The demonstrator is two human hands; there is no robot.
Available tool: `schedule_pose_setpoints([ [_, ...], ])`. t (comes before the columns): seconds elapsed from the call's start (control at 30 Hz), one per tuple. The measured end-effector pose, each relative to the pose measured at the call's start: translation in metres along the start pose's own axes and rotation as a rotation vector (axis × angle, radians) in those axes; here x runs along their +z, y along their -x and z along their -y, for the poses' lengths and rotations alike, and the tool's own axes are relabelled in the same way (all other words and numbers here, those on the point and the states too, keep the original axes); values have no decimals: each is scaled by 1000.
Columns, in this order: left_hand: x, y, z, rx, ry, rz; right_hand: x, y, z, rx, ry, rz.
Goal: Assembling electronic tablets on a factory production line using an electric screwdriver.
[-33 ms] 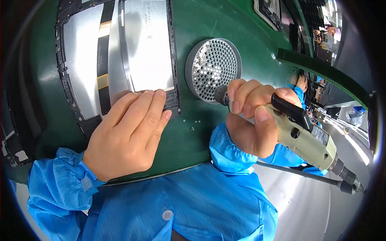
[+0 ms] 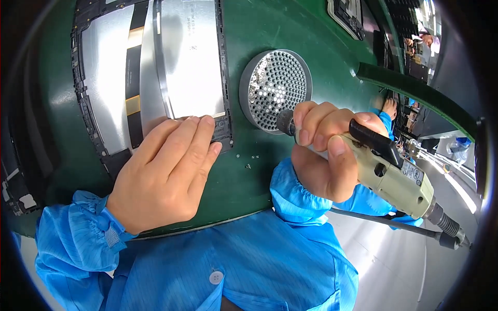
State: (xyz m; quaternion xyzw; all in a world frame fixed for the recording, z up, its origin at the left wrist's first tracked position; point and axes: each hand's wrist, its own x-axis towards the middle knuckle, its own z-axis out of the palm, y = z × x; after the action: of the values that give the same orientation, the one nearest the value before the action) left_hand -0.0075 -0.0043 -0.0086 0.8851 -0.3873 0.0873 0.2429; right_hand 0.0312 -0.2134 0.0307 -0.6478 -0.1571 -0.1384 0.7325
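- Left of the round dish [image 2: 244, 93]: a large device panel [image 2: 148, 72], rectangular, smooth silvery metal edged with notched black frame, lying on the glossy green counter [image 2: 337, 57].
- Along the panel, well left of the dish: a flat black strip [image 2: 133, 67] with shiny amber patches.
- Left of the dish and nearer the wearer: the left grip [image 2: 166, 176], a bare hand, released, its extended fingers laid across the panel's near end.
- Just on the wearer's side of the dish: a few tiny metallic pieces [image 2: 248, 166], loose.
- The dish itself: raised grey rim, plate of round holes, glinting silvery bits.
- Right of the dish, nearer: the right grip [image 2: 327, 147], clenched around a cream, cylindrical power tool [image 2: 391, 179] with black lever; its dark nose overlaps the dish's rim, contact unclear.
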Motion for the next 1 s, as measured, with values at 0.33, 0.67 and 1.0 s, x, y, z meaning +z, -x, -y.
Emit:
schedule_pose_setpoints([
  [0.33,-4,-1,0,-20,27,16,3,-2,-3,2,3,-25],
  [0.67,-7,2,5,-10,141,-19,8,-2,15,4,-59,-15],
  [1.0,-4,3,7,-19,157,-41,51,17,29,77,62,302],
])
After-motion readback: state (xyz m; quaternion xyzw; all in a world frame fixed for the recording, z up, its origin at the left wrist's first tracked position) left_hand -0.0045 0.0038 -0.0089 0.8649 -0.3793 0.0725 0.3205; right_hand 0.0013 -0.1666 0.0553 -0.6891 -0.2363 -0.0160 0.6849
